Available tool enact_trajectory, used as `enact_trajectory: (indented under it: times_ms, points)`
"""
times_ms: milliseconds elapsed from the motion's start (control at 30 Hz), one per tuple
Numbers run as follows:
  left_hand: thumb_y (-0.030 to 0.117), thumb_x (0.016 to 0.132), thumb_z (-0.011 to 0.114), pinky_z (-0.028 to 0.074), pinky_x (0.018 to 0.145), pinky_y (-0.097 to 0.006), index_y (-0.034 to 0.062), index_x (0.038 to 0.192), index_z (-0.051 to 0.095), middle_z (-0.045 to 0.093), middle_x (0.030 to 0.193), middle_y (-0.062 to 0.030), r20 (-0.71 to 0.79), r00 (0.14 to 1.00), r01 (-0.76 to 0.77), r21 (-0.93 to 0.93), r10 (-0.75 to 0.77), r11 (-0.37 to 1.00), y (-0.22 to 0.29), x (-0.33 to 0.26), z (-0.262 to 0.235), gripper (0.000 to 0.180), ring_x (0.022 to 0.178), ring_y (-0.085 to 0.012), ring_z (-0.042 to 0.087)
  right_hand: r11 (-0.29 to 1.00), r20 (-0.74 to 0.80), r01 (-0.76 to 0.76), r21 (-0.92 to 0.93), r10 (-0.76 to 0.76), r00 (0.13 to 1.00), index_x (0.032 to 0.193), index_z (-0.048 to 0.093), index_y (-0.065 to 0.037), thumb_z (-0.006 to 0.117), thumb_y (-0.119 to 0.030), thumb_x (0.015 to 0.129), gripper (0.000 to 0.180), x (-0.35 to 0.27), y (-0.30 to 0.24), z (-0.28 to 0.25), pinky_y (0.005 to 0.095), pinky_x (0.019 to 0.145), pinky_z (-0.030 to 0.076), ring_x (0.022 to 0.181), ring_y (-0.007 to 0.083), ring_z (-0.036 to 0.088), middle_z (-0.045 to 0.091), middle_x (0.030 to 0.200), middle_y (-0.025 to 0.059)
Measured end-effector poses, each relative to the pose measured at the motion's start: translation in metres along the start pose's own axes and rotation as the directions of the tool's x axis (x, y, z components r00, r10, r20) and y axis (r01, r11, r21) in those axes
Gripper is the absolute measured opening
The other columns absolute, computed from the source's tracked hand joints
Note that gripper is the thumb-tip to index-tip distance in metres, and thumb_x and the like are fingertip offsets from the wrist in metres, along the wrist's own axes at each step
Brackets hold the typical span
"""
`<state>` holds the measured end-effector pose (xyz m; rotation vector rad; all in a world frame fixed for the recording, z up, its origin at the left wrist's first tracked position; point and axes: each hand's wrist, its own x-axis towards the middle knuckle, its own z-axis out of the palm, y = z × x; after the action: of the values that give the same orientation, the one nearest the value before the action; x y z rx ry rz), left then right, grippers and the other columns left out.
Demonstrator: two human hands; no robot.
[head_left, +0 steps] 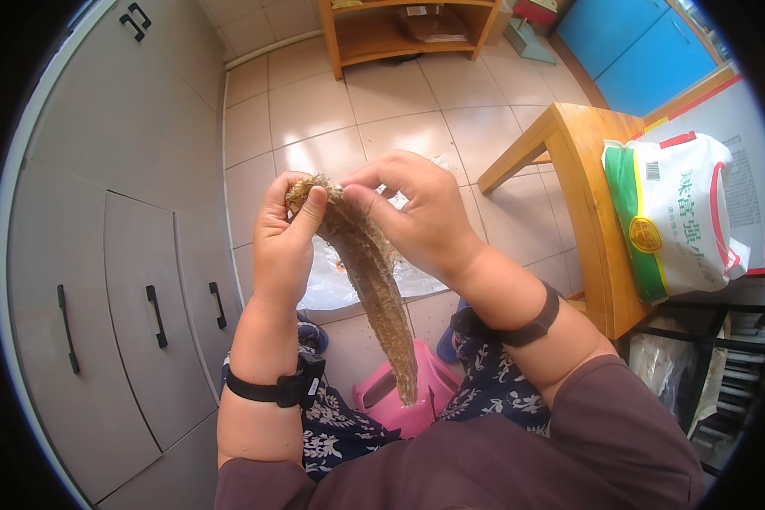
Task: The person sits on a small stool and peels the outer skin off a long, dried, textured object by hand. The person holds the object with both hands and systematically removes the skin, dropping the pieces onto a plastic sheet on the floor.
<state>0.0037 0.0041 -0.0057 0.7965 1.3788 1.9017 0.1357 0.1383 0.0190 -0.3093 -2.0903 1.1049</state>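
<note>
Head view. Both hands hold a long, tapering, dried brown strip with a rough, net-like surface, probably a dried fish or a fibrous gourd piece [370, 272]; its exact kind cannot be told. The left hand [282, 246] is closed on the wide upper end, thumb pressed across the front and fingers curled behind. The right hand [416, 212] pinches the same upper end from the other side, thumb tip touching the strip just beside the left thumb. The strip hangs down between the forearms, its narrow tip ending in front of a pink plastic stool [399, 399] between the person's knees. Each wrist carries a black band [272, 389]. A clear plastic bag [336, 280] lies on the tiled floor [314, 110] behind the strip. Grey cabinet doors with black handles [157, 316] line the left side. At right stands a wooden stool [586, 195], with a white sack marked in green and red [680, 212] beside it. A wooden shelf [382, 34] stands at the far wall, and blue panels [646, 51] fill the upper right corner.
</note>
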Motion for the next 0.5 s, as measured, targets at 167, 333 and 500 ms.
enact_trajectory:
  times_ms: [167,333,500]
  points:
    - [0.019,0.105,0.067,0.044,0.080,-0.021,0.0079,0.105,0.063,0.063,0.093,0.0053,0.008,1.000,0.011,0.030,-0.011,0.999,-0.0020,-0.0016,0.0031,0.011,0.087,-0.0038,0.054,0.991,0.048,-0.090,0.100,0.086,0.995,0.093,0.077,-0.002,0.080,-0.010,0.084,0.013,-0.0036,0.0043,0.0025,0.0347,0.071,0.056,0.078,0.0260,0.072,0.074,0.086,0.0140]
    - [0.018,0.105,0.067,0.044,0.080,-0.021,0.0080,0.105,0.062,0.062,0.093,0.0055,0.001,1.000,0.020,0.043,-0.020,0.999,-0.0029,-0.0023,0.0043,0.011,0.087,-0.0035,0.054,0.995,0.103,-0.074,0.064,0.067,0.992,0.094,0.078,0.000,0.080,-0.003,0.082,0.013,-0.0019,0.0068,-0.0039,0.0293,0.072,0.055,0.078,0.0185,0.072,0.075,0.086,0.0127]
    - [0.016,0.105,0.066,0.044,0.080,-0.021,0.0080,0.105,0.062,0.062,0.094,0.0054,0.005,1.000,0.017,0.004,-0.017,1.000,-0.0046,-0.0032,0.0037,0.009,0.087,-0.0039,0.055,0.989,0.085,-0.117,0.092,0.110,0.990,0.088,0.076,0.000,0.077,-0.006,0.078,0.012,0.0002,0.0033,-0.0048,0.0338,0.070,0.056,0.076,0.0242,0.072,0.073,0.082,0.0139]
